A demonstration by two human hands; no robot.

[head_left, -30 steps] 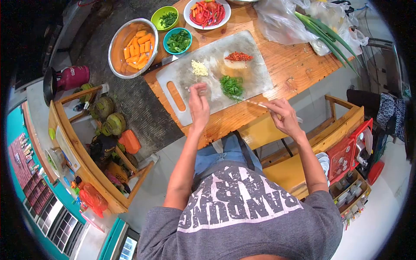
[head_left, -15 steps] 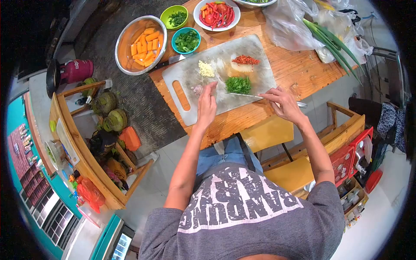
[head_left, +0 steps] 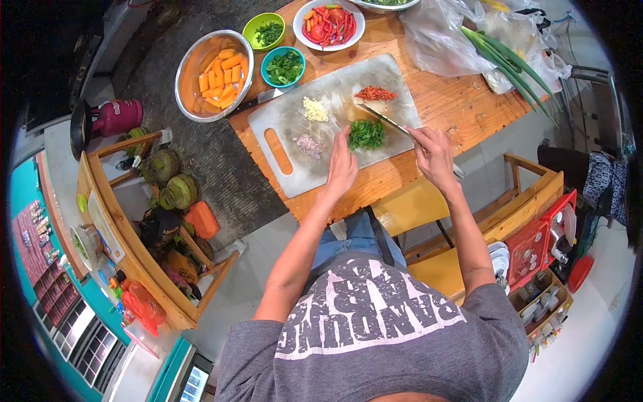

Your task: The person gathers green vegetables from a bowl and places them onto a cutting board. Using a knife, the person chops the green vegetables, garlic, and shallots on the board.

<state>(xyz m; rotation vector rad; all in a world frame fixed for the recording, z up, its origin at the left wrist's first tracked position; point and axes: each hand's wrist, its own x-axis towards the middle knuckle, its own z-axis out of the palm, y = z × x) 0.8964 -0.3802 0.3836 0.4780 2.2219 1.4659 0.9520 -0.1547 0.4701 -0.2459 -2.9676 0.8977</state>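
A knife point(head_left: 388, 120) is gripped in my right hand point(head_left: 435, 157), its blade angled over the white cutting board point(head_left: 258, 134) between the chopped red chili point(head_left: 375, 93) and a heap of chopped green leaves point(head_left: 366, 135). My left hand point(head_left: 343, 164) holds nothing; its fingers stretch forward with the tips at the left edge of the green heap. Further left on the board lie minced pale yellow bits, perhaps garlic point(head_left: 315, 110), and chopped pinkish shallot point(head_left: 309, 146).
Another knife point(head_left: 261, 98) lies by the board's upper left edge. Beyond it stand a metal bowl of carrot pieces point(head_left: 221, 77), green and teal bowls of chopped greens point(head_left: 284, 67), and a white plate of red chilies and tomato point(head_left: 328, 25). Spring onions point(head_left: 509, 63) lie on plastic bags at right.
My right hand has lifted and turned the knife, its tip swinging from the near side of the greens toward the chili. My left hand has shifted right, beside the greens, uncovering the shallot.
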